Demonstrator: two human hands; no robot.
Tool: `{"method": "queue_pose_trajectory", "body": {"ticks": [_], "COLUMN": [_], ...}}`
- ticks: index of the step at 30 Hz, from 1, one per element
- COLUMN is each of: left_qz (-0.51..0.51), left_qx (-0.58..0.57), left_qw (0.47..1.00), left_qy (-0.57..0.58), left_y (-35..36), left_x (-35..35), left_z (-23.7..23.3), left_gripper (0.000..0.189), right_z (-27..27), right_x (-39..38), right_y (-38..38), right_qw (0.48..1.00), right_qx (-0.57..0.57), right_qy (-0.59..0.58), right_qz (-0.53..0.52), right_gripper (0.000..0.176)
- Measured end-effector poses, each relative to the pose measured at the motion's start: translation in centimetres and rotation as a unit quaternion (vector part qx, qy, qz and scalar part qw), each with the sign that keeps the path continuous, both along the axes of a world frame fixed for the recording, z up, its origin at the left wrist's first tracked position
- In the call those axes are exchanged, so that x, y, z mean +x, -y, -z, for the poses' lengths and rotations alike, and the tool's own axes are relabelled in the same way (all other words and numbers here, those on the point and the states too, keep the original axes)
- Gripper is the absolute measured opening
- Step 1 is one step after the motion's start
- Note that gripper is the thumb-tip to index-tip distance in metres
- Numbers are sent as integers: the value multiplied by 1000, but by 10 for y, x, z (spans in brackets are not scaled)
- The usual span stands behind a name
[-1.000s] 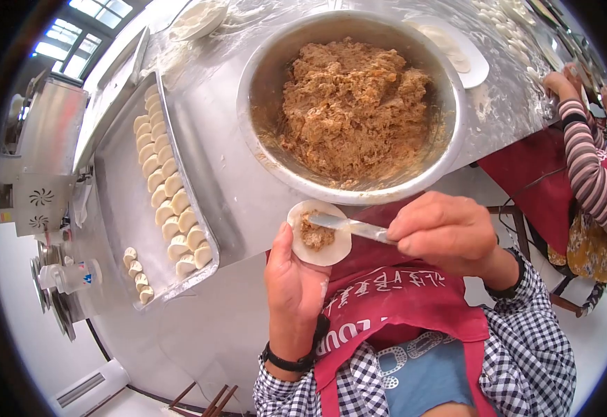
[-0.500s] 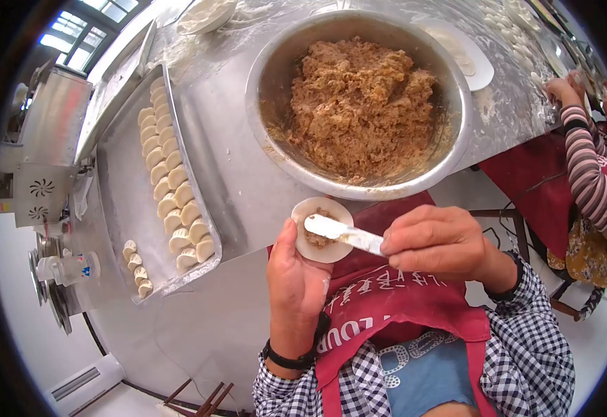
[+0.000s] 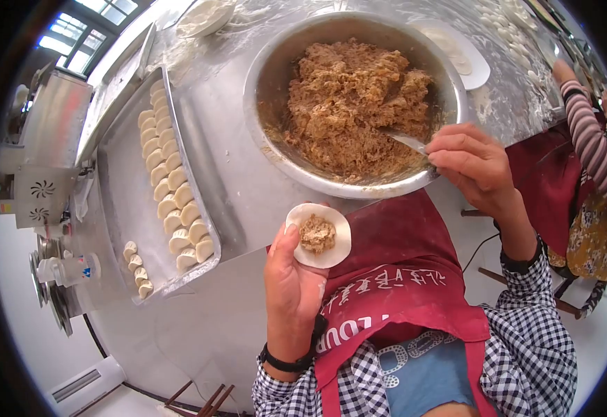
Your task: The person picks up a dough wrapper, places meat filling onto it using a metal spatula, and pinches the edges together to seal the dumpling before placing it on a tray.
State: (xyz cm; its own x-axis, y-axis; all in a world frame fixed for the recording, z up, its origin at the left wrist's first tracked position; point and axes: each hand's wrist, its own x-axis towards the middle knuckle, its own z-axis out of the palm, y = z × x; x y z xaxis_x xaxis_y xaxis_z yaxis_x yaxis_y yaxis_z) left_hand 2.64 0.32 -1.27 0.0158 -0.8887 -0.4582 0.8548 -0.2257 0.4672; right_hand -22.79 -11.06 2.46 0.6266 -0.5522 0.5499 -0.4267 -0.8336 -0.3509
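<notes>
While the left hand point(image 3: 293, 285) is holding the dough circle point(image 3: 343, 240), one o'clock from it the right hand point(image 3: 476, 165) is pinching a scooper point(image 3: 409, 144) in the bowl point(image 3: 348, 191); little scoops are likely keeping dough edges clean.

The right hand point(image 3: 473, 163) had moved up and to the right, from the wrapper point(image 3: 341, 240) near the middle of the frame to the right side of the bowl point(image 3: 251, 115). The spatula point(image 3: 409, 142) had left the wrapper, and its tip now sat in the meat mixture point(image 3: 352, 94). The lump of filling point(image 3: 317, 234) on the wrapper had come into full view, no longer partly covered by the blade. At the upper right, the co-worker's hand point(image 3: 562, 71) had shifted slightly upward.
</notes>
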Motion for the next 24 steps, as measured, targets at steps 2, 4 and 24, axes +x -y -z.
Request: {"method": "queue_pose_trajectory", "body": {"ticks": [2, 4, 24], "left_qz": [1, 7, 43], "left_qx": [-3, -8, -46], "left_qw": [1000, 1000, 997], "left_qy": [0, -1, -34], "left_y": [-2, -2, -11], "left_x": [1, 1, -5], "left_z": [-2, -4, -31], "left_gripper": [39, 39, 39], "right_z": [-3, -5, 20], "right_x": [1, 1, 89], "right_y": [-4, -9, -57], "right_qw": [999, 998, 986], "right_qx": [-18, -16, 18], "right_qy": [-48, -54, 137], "right_qz": [-14, -9, -96], "right_gripper": [25, 28, 14]}}
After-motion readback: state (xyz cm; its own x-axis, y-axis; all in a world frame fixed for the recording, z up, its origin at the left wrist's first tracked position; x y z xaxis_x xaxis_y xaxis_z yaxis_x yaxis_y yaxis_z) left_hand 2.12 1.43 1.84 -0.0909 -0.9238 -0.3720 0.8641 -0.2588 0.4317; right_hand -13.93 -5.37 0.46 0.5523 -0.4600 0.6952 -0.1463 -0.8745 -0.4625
